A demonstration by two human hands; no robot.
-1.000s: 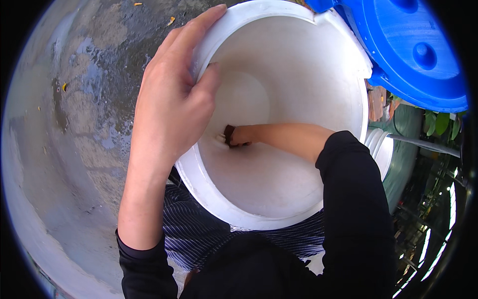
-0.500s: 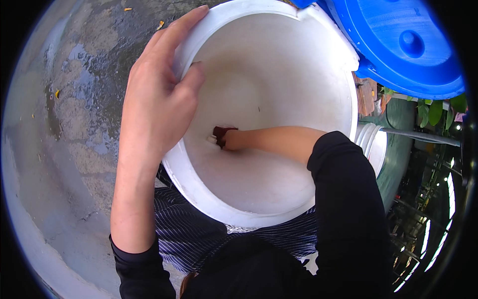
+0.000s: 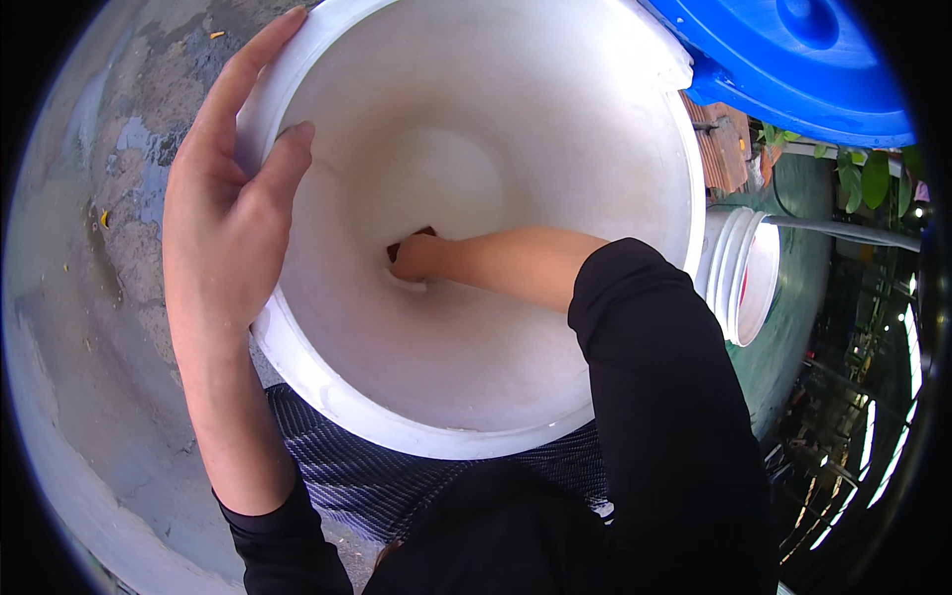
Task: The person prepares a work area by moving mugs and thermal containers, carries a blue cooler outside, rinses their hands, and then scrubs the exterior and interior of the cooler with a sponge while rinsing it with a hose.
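Note:
A large round white plastic tub opens up toward me, its inner walls smeared with light brown. At its left rim my left hand holds on, thumb over the inner side and fingers along the outside. My right arm reaches down inside, and my right hand is low against the inner wall, near the bottom. Its fingers are closed on a small dark red piece, a pad or cloth; I cannot tell which. Most of that piece and the fingertips are hidden by the hand.
A blue plastic lid is beyond the tub at the upper right. Below it are bricks, green leaves and a smaller ribbed white bucket. Wet grey concrete ground spreads on the left.
The tub and my left hand on its rim have shifted left in view, and more of the tub's bottom shows. My right hand has moved deeper along the inner wall with the dark red piece.

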